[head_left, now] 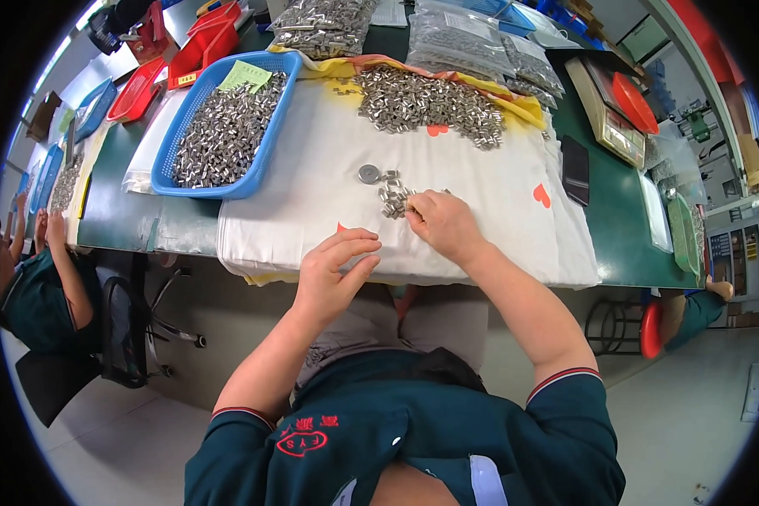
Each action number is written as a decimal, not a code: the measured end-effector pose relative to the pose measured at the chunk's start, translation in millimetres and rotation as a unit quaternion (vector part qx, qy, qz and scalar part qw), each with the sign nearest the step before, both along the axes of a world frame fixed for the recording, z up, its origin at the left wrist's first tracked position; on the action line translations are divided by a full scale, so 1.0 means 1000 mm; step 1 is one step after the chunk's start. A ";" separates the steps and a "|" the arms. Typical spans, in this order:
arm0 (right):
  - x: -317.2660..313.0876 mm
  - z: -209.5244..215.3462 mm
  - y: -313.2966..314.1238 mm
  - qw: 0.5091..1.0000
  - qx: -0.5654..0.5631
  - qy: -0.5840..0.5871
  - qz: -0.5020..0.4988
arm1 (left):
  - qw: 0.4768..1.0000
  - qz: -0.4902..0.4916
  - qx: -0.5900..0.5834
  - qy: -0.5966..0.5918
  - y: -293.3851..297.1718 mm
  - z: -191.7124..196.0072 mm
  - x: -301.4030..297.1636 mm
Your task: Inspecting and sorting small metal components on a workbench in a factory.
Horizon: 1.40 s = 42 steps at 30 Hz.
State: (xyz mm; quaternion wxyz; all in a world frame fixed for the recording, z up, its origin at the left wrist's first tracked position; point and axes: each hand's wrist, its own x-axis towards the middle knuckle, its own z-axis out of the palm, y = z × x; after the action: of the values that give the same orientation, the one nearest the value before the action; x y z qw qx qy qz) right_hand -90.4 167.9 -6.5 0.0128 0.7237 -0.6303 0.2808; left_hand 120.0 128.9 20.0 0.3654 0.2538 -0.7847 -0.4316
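Note:
My right hand (444, 224) has its fingertips pinched together at the edge of a small cluster of short silvery metal cylinders (391, 199) on the white cloth (295, 181). Whatever sits between those fingertips is hidden. Left of it, my left hand (333, 274) hovers near the cloth's front edge, thumb and fingers apart, holding nothing. A round grey metal disc (368, 174) lies just beyond the cluster. Farther back spreads a large pile of the same metal cylinders (426, 103), against the cloth's folded yellow and red border (527, 108).
A blue basket (162, 160) full of metal pieces, topped by a green note (244, 76), stands at left. Filled clear bags (460, 40) lie at the back. A dark phone (575, 170) and a scale (607, 114) are at right. Another person (55, 287) sits far left.

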 end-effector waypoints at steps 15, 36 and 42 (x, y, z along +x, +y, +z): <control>-0.018 0.043 -0.038 0.901 0.212 -0.363 -0.105 | 0.995 -0.027 0.071 0.066 0.002 -0.011 0.028; 0.089 0.118 -0.220 0.797 0.311 -0.513 0.069 | 0.931 -0.231 0.254 0.128 -0.021 -0.018 0.065; 0.141 0.083 -0.270 0.939 0.221 -0.265 0.012 | 0.931 -0.221 0.256 0.136 -0.027 -0.020 0.066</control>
State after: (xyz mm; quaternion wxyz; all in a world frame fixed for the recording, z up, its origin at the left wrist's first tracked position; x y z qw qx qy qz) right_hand 50.3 -102.0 76.5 -0.3181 0.6156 -0.6479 0.3162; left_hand 186.2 101.6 0.0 0.2870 0.0973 -0.6266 -0.7180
